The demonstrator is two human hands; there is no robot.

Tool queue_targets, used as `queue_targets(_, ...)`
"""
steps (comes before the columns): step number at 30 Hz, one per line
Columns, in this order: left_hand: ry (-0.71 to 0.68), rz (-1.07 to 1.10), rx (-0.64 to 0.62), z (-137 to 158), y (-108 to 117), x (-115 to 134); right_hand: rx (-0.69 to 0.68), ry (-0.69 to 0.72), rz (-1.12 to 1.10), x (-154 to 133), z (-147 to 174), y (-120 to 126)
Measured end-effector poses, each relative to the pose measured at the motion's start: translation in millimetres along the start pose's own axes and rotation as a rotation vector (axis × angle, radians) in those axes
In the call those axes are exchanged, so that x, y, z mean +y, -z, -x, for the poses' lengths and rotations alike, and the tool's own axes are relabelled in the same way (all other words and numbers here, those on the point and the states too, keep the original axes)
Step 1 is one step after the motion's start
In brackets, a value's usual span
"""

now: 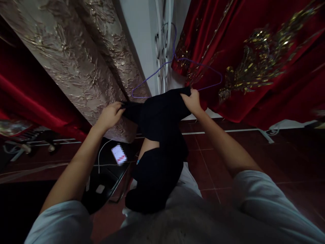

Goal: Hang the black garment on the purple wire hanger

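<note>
A dark navy or black garment is stretched between my two hands, its lower part draped over my lap. My left hand pinches its left edge, and my right hand grips the upper right corner. The garment's exact kind cannot be made out in the dim light. Just beyond it hangs a purple wire hanger, with its hook up at a white metal rack. The hanger's lower bar passes partly behind the cloth, and neither hand touches it.
Red satin fabric with gold sequins hangs at the right. A beige embossed curtain hangs at the left. Below my left arm, a phone with a lit screen lies on a black surface beside a white cable. Red floor tiles lie below.
</note>
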State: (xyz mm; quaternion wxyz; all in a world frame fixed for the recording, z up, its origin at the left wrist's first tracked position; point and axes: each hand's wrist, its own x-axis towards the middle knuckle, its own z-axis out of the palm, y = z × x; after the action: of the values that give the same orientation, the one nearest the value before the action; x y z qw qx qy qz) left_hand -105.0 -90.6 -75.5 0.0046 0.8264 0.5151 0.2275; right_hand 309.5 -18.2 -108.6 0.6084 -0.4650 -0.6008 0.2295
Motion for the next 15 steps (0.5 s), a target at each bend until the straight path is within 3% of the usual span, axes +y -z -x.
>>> queue_targets(3, -0.074, 0.075, 0.246, -40, 18, 28, 0.002, 0.031, 0.083, -17, 4, 14)
queue_targets(5, -0.132, 0.138, 0.335, -70, 24, 53, -0.041, 0.01, 0.068, -30, 12, 10)
queue_targets(8, -0.24, 0.196, 0.315, -104, 20, 88, -0.148, 0.004, -0.041, -49, 36, 2)
queue_targets(11, -0.26, 0.207, 0.273, -120, 13, 102, -0.191, 0.075, -0.109, -64, 58, 8)
queue_targets(15, -0.214, 0.224, 0.226, -129, 20, 87, 0.087, 0.135, -0.037, -75, 51, 51)
